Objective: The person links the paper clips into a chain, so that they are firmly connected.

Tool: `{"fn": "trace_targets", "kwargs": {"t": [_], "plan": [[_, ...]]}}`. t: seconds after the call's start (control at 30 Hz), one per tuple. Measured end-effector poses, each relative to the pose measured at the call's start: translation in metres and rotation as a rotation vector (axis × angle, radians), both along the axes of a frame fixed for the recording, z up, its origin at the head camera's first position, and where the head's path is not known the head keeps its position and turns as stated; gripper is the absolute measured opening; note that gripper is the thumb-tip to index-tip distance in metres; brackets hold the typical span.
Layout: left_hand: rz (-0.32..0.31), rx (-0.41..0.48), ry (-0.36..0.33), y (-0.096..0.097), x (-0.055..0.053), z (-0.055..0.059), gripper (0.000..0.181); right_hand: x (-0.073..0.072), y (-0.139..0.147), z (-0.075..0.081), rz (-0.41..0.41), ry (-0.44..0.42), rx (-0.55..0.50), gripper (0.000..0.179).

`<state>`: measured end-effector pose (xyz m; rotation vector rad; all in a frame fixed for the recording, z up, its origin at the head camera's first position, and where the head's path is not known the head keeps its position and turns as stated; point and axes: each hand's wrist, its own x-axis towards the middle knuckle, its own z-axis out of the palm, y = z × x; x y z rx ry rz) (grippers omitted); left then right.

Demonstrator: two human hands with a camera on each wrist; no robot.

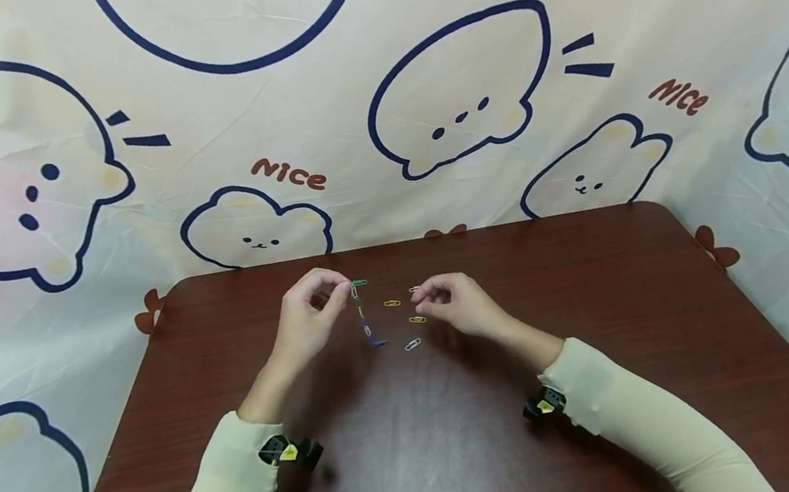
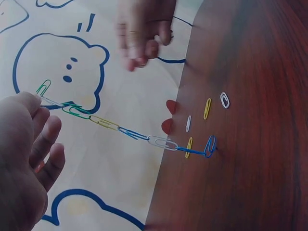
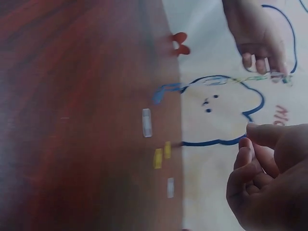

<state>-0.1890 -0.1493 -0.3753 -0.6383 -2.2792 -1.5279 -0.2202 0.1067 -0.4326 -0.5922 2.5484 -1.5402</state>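
Note:
My left hand (image 1: 307, 315) pinches the upper end of a chain of linked paper clips (image 1: 360, 315) between thumb and forefinger. In the left wrist view the chain hangs in green, white, yellow and blue links, with a green clip (image 2: 44, 88) at the fingertips. Its lowest blue clip (image 2: 210, 146) is down by the tabletop. To the right, my right hand (image 1: 462, 304) hovers near the loose clips, fingers loosely bent and thumb close to the forefinger. Nothing shows between them in the right wrist view.
Two yellow paper clips (image 1: 392, 303) and two white paper clips (image 1: 413, 345) lie loose on the brown table (image 1: 425, 460), between and in front of the hands. Behind the table's far edge hangs a pale cloth (image 1: 336, 103) printed with cartoon figures.

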Motion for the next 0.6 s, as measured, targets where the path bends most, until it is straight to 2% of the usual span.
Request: {"fn": "trace_targets", "kwargs": {"t": [0.17, 0.3, 0.6], "plan": [[0.01, 0.012, -0.001, -0.003, 0.002, -0.002, 0.003, 0.0, 0.0, -0.023, 0.013, -0.079, 0.019, 0.013], [0.014, 0.006, -0.029, -0.004, 0.003, -0.004, 0.004, 0.0, 0.0, -0.037, 0.01, -0.112, 0.036, 0.012], [0.01, -0.008, -0.059, -0.006, 0.005, -0.007, 0.005, -0.002, -0.002, -0.056, 0.014, -0.063, 0.098, 0.01]]}}
